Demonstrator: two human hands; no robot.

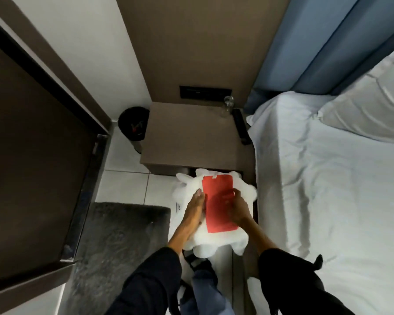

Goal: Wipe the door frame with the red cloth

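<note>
Head view, lowest edge: two dark sleeves and a blue-trousered leg (203,289) over a black sandal. Both forearms reach forward to a white bundle (216,241), apparently a bag or wrapped linen, lying on the tiled floor (125,185). On top of the bundle lies the red cloth (216,201), a flat rectangular sheet with its long side pointing away from the person. Left hand (195,206) rests against the left edge of the red cloth, fingers extended and flat; it encloses nothing. Right hand (233,206) lies on the right edge, fingers curled onto the red surface; whether they pinch the sheet cannot be determined. Left of the bundle lies a dark grey mat (121,235). Beyond the bundle stands a brown bedside table (191,135) carrying a clear bottle (228,105) and a black remote control (240,126). A black waste bin (133,123) stands at its left. The dark door frame (55,87) runs along the left side; a bed (328,178) with white sheets occupies the right.
</note>
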